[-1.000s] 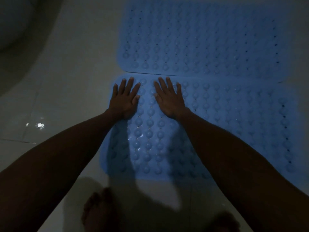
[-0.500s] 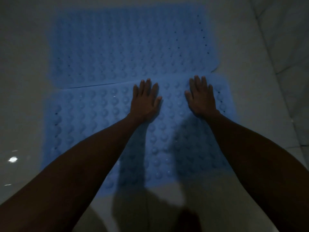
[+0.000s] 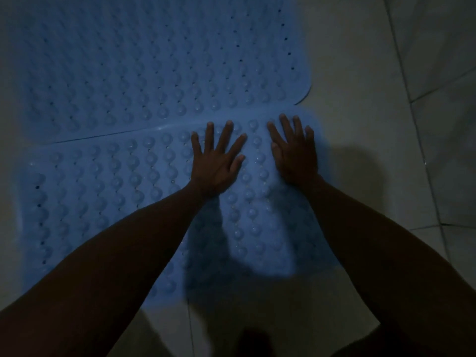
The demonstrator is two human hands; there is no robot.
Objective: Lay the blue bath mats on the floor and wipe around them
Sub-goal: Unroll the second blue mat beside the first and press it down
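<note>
Two blue bath mats covered in round bumps lie flat on the pale tiled floor, long sides touching. The far mat [image 3: 159,63] fills the upper left. The near mat [image 3: 103,191] lies below it. My left hand [image 3: 215,161] presses flat on the near mat's right half, fingers spread. My right hand [image 3: 296,153] presses flat beside it near the mat's right end, fingers straight. Both forearms reach in from the bottom and hide part of the near mat's front edge. No cloth is in view.
Pale floor tiles [image 3: 365,104] with dark grout lines run to the right of the mats. A tile strip [image 3: 167,328] shows below the near mat, in shadow. A dark shape, perhaps my foot [image 3: 253,342], sits at the bottom edge.
Both hands have slid along the near mat from its left end to its right end, staying flat. The view has swung right with them.
</note>
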